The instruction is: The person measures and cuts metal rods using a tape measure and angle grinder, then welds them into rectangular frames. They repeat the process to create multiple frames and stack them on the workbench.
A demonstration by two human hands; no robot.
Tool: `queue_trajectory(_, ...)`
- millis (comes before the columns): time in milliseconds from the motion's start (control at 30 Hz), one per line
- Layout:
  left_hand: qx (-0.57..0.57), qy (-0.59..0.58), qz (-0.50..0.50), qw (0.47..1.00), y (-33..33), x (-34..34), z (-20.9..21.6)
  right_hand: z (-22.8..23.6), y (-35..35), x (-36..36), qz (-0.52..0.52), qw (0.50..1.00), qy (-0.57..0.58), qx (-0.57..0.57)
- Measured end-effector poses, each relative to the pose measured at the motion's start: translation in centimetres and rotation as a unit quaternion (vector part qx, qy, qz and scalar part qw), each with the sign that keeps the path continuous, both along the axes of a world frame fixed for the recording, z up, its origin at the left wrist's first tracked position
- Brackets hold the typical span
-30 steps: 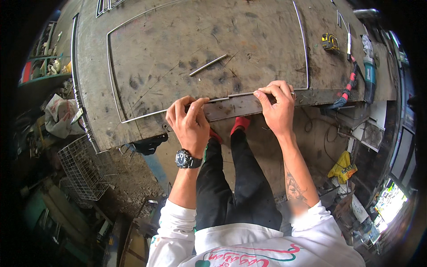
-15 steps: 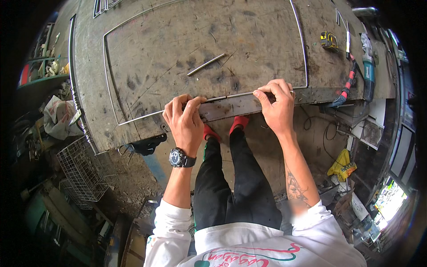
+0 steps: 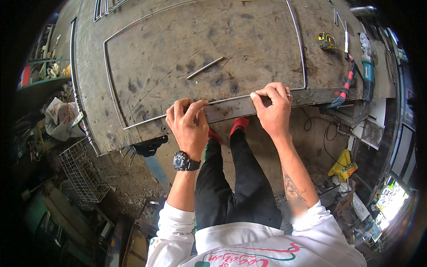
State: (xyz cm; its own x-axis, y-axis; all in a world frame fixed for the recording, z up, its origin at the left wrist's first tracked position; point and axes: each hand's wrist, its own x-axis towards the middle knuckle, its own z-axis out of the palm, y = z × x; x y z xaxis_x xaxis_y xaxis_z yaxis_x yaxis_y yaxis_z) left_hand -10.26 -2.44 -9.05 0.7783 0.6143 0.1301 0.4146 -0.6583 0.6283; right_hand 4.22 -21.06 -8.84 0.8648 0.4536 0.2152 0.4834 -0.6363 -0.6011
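A large rectangular frame of thin metal rod (image 3: pixel 146 121) lies on the stained workbench (image 3: pixel 249 40), its near side running along the bench's front edge. My left hand (image 3: pixel 187 122), with a black watch at the wrist, has its fingers curled over that near side left of the middle. Farther right, my right hand (image 3: pixel 273 109) pinches the same side between thumb and fingers. The fingertips of both hands partly cover the rod. Inside the frame a short loose metal rod (image 3: pixel 205 68) lies aslant, apart from both hands.
At the right of the bench are a yellow and black tape measure (image 3: pixel 327 41), a teal angle grinder (image 3: pixel 367 71) and a cable wrapped in red and black (image 3: pixel 345 89). Bent rods (image 3: pixel 104 11) lie at the far left. A wire basket (image 3: pixel 84 167) stands below, left.
The near side of the frame has shifted slightly toward me, with both hands still on it. My left hand has moved a little right and nearer. The short rod looks unmoved.
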Motion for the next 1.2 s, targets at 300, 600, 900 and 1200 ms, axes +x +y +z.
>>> queue_trajectory(300,0.04,-0.018,0.006,0.999,-1.6,-0.7,-1.1,-0.1,0.2,-0.3,0.007,1.0,-0.019,0.0)
queue_trajectory(600,0.025,0.104,-0.042,0.993,-7.1,-0.2,0.8,0.1,0.4,0.2,0.009,1.0,-0.003,-0.021)
queue_trajectory(900,0.006,0.168,-0.011,0.986,-11.2,1.5,1.0,0.2,-0.2,0.7,0.04,0.999,0.005,-0.03)
queue_trajectory(1200,0.022,0.203,0.0,0.979,-11.9,2.1,1.3,1.3,-2.5,1.8,0.128,0.99,0.061,-0.003)
